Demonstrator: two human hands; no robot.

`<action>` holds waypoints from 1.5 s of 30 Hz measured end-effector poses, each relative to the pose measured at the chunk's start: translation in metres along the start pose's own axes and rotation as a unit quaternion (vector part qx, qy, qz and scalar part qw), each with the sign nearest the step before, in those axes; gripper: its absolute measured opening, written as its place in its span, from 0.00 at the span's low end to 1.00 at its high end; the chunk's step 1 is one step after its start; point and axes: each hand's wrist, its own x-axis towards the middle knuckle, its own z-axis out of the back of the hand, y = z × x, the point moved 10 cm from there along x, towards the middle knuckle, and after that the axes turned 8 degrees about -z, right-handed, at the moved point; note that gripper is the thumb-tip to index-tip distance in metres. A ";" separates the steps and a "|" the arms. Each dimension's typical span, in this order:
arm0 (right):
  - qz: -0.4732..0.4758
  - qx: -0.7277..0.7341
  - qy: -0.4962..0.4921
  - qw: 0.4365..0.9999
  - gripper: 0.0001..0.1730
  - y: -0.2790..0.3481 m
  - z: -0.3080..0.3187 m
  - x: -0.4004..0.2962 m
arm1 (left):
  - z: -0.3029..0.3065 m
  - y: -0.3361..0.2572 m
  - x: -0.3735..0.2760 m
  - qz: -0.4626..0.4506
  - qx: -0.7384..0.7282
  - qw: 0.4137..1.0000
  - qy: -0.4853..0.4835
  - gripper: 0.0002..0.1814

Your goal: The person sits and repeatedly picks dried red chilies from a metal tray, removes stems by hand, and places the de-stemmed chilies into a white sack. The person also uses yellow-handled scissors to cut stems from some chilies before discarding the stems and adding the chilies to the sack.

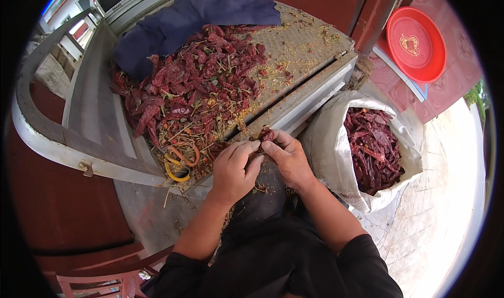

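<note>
Between my two hands is a dark red dried chili pepper (267, 134), held above my lap by the edge of a metal truck bed (307, 62). My right hand (289, 156) grips the pepper's body between thumb and fingers. The fingertips of my left hand (236, 168) pinch at its near left end, which they partly hide. Just beyond my hands, a heap of dried chili peppers (197, 73) spreads over the bed, with loose stems and yellow seeds along its near side. Scissors (181, 162) with orange and yellow handles lie at the heap's near left corner.
A white woven sack (327, 148) filled with dried chilies (372, 152) stands open to my right. Dark blue cloth (157, 38) covers the heap's far side. A red plastic basin (417, 44) is at the far right. The bed's metal side rail (94, 158) curves along the left.
</note>
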 end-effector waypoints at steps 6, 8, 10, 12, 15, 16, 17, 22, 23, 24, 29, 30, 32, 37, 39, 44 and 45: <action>-0.006 -0.111 0.012 0.994 0.13 0.008 0.021 -0.029 | -0.040 0.040 -0.015 0.304 -0.349 0.884 0.067 0.13; 0.015 -0.173 -0.002 0.985 0.13 0.015 0.024 -0.037 | -0.054 0.040 -0.023 0.285 -0.405 0.865 0.084 0.13; 0.054 -0.251 -0.017 0.966 0.12 0.027 0.024 -0.043 | -0.050 0.029 -0.017 0.252 -0.350 0.894 0.119 0.12; 0.089 -0.317 -0.023 0.944 0.12 0.038 0.020 -0.047 | -0.052 0.028 -0.019 0.252 -0.342 0.897 0.123 0.11; 0.099 -0.330 -0.031 0.938 0.12 0.036 0.018 -0.053 | -0.055 0.031 -0.028 0.265 -0.343 0.896 0.098 0.09; 0.102 -0.323 -0.032 0.940 0.13 0.035 0.019 -0.055 | -0.050 0.025 -0.023 0.243 -0.305 0.915 0.098 0.08; 0.111 -0.310 -0.032 0.944 0.13 0.032 0.020 -0.056 | -0.046 0.021 -0.019 0.221 -0.266 0.933 0.099 0.07; 0.045 -0.042 0.071 0.996 0.18 0.005 0.021 -0.059 | -0.047 0.042 -0.037 0.271 -0.316 0.909 0.013 0.05; 0.003 0.022 0.100 0.995 0.19 0.001 0.021 -0.058 | -0.046 0.045 -0.039 0.280 -0.317 0.906 0.008 0.05; -0.029 0.064 0.115 0.991 0.20 -0.003 0.024 -0.056 | -0.041 0.032 -0.029 0.221 -0.270 0.936 0.032 0.06; -0.139 -0.035 0.093 0.985 0.20 -0.003 0.022 -0.048 | -0.032 -0.006 -0.009 0.074 -0.165 0.981 0.075 0.07; -0.125 -0.113 0.109 0.980 0.20 0.001 0.018 -0.047 | -0.034 -0.008 -0.009 0.066 -0.162 0.981 0.085 0.07; -0.113 -0.225 0.112 0.961 0.18 0.010 0.012 -0.045 | -0.036 -0.014 -0.008 0.051 -0.155 0.981 0.104 0.07; -0.099 -0.416 0.145 0.892 0.11 0.013 -0.001 -0.044 | -0.040 -0.018 -0.007 0.019 -0.125 0.982 0.139 0.06; -0.059 -0.457 0.152 0.874 0.09 0.014 -0.004 -0.044 | -0.042 -0.012 -0.011 0.038 -0.142 0.980 0.134 0.06; 0.121 -0.483 0.094 0.862 0.11 0.033 -0.012 -0.051 | -0.075 0.029 -0.059 0.361 -0.480 0.799 0.006 0.02; 0.143 -0.473 0.076 0.866 0.12 0.034 -0.011 -0.054 | -0.080 0.033 -0.063 0.384 -0.537 0.750 -0.040 0.02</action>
